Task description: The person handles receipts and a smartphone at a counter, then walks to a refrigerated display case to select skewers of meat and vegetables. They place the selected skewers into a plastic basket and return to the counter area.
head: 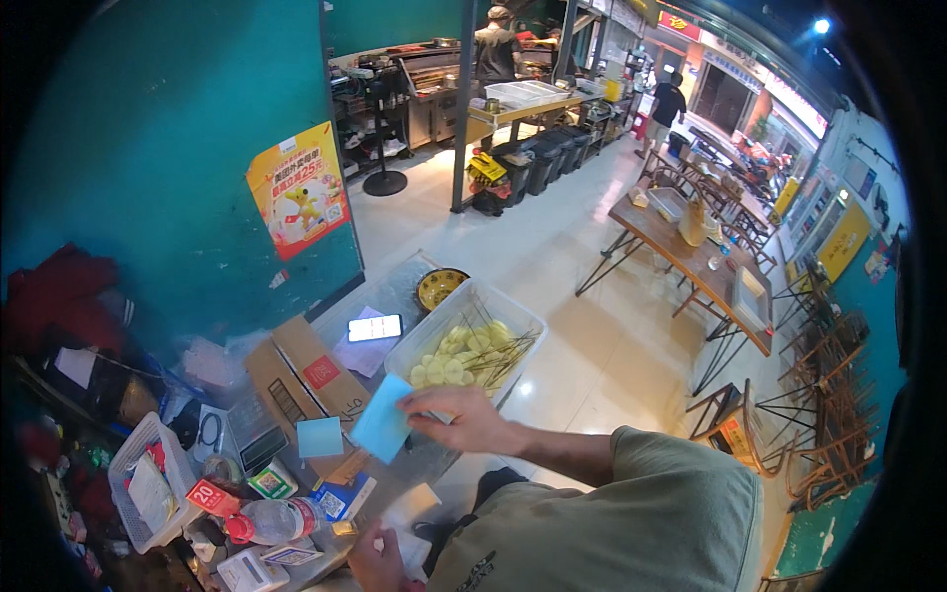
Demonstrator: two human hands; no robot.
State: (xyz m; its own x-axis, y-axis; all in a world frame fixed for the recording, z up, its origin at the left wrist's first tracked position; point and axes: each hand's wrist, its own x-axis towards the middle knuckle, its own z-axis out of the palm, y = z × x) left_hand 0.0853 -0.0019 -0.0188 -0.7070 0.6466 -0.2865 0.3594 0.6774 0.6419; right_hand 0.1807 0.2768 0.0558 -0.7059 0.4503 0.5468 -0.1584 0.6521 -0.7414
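Note:
My right hand (459, 419) pinches a light blue paper sheet (383, 420) by its edge and holds it above the table's near side. Just left of it, a smaller blue paper slip (319, 437) lies by a cardboard box (311, 370). Behind the right hand stands a translucent plastic tub (527, 325) of pale sliced food (447, 359), potato by its look, with thin skewers (510, 359). My left hand (376, 556) is low at the bottom edge, partly cut off, its fingers curled. A small white bit shows at its fingers, and pale paper (414, 551) lies beside it; its grip is unclear.
On the table are a lit phone (375, 328), a patterned bowl (442, 288), a plastic bottle (277, 520), a white basket (122, 481) and printed code cards (344, 496). A teal wall (185, 185) borders the left. Wooden tables (666, 240), chairs (740, 436) and two people are farther off.

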